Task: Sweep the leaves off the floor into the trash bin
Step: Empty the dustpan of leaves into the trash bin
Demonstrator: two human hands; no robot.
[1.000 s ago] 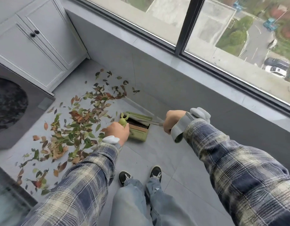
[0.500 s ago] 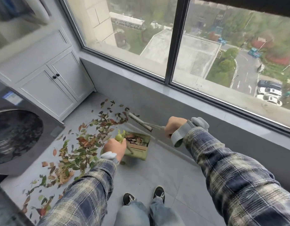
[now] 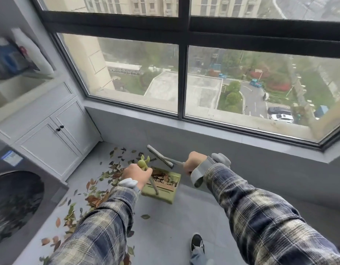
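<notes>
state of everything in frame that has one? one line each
dustpan: holds some leaves, not full
broom: head by the pan's far edge, floor contact unclear
left hand: grips the dustpan's green handle
right hand: grips the broom's handle
leaves on floor: mostly scattered, unswept
cabinet doors: closed
washer door: closed
</notes>
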